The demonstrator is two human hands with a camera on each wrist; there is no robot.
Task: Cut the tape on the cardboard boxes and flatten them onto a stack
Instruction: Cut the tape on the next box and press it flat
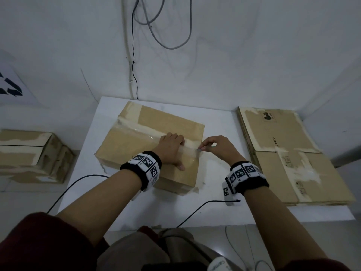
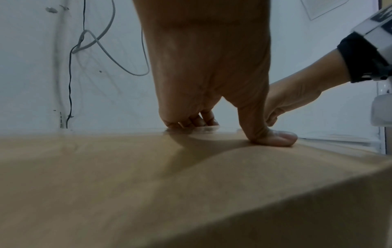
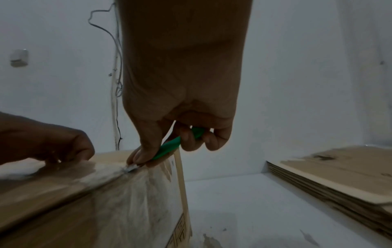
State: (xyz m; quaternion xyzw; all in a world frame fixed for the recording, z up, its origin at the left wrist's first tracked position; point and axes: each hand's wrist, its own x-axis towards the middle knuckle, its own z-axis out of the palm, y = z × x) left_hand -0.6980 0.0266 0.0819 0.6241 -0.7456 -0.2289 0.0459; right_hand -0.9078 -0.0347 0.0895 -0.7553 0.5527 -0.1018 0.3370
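Note:
A closed cardboard box (image 1: 136, 145) sits on the white table (image 1: 220, 210), with clear tape (image 1: 136, 130) running along its top seam. My left hand (image 1: 172, 149) presses down on the box top (image 2: 148, 184), thumb flat and fingers bent onto the tape. My right hand (image 1: 216, 147) grips a green-handled cutter (image 3: 169, 149). Its blade tip (image 3: 129, 169) touches the tape at the box's right top edge, just right of the left hand (image 3: 42, 142).
A stack of flattened boxes (image 1: 289, 157) lies at the table's right side, also seen as the flat stack (image 3: 339, 176) in the right wrist view. Another taped box (image 1: 33, 155) stands to the left on the floor. Cables (image 1: 134, 55) hang on the wall behind.

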